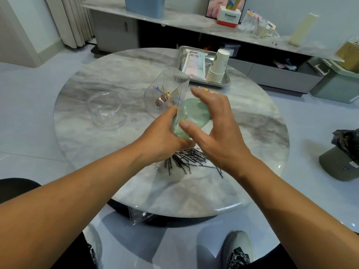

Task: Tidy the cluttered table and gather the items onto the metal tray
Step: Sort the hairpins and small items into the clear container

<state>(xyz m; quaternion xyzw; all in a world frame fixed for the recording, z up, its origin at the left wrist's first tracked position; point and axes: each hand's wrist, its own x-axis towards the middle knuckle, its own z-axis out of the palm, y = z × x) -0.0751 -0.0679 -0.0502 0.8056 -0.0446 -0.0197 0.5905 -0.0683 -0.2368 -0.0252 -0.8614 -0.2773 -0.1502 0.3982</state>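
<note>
Above the middle of the round marble table (pixel 97 144), my left hand (pixel 165 138) grips a pale green translucent container (pixel 191 115). My right hand (pixel 217 129) curls over its green lid, thumb on the near edge, fingers spread over the top. Under both hands lies a heap of black hairpins and paper clips (pixel 186 160). A ribbed clear box (pixel 167 90) holding small clips stands just behind the green container. A round clear dish (pixel 104 111) sits to the left. The metal tray (pixel 226 81) at the far side carries a wipes pack (pixel 194 63) and a stack of paper cups (pixel 217 66).
A small colourful card (pixel 207 91) lies between the tray and my right hand. A long shelf (pixel 174 22) with boxes runs behind the table. A cap (pixel 340 166) and black bag (pixel 347 140) lie on the floor at right. My shoes (pixel 239 249) show below the table's edge.
</note>
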